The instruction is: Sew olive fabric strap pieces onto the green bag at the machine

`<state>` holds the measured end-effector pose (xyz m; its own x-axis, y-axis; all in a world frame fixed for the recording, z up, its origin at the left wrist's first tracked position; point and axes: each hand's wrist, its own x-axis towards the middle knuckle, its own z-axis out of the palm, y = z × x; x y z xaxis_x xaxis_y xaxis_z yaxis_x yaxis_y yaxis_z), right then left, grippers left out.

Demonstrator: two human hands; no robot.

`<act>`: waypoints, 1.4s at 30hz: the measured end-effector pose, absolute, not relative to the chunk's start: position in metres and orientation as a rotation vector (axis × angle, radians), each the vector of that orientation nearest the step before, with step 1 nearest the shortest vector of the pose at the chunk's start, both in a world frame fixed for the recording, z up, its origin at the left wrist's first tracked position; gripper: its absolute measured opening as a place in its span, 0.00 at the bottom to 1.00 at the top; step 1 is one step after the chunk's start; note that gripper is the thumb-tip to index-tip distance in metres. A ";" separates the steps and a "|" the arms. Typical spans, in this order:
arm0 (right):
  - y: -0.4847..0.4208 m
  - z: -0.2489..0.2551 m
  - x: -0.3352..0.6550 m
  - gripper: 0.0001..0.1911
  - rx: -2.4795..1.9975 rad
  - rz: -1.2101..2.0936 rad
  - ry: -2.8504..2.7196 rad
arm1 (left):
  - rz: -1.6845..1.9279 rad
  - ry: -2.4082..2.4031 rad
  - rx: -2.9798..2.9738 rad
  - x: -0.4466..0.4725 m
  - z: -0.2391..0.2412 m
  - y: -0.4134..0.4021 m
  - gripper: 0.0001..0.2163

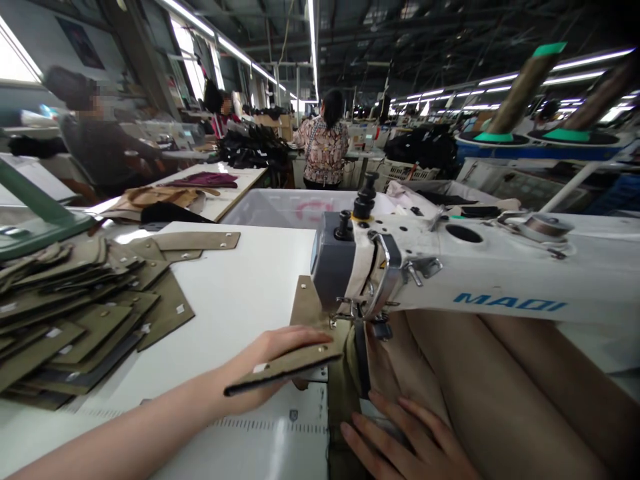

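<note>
Khaki flap (285, 368) pinched in left hand (260, 370); right hand (405, 440) flat, open, beside sewing machine (450, 267).

White table (240, 293) — olive flap stack (75, 320), sewing machine (475, 273), tan fabric (500, 387)

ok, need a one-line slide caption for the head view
At a MAQI sewing machine, left hand holds a khaki flap piece near the needle; right hand flattens tan fabric.
</note>
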<state>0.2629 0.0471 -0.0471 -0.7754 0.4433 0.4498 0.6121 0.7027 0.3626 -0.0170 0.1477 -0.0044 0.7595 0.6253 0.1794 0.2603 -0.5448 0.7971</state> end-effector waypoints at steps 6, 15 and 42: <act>0.043 -0.047 0.263 0.18 -0.874 -0.681 -2.590 | 0.838 0.743 2.091 -0.017 0.019 0.101 0.16; 0.024 -0.042 0.253 0.25 -1.157 -0.216 -2.529 | 0.699 0.456 2.818 -0.017 -0.006 0.043 0.17; 0.034 -0.045 0.254 0.23 -1.039 -0.396 -2.510 | -0.085 0.427 2.836 -0.016 0.001 0.089 0.25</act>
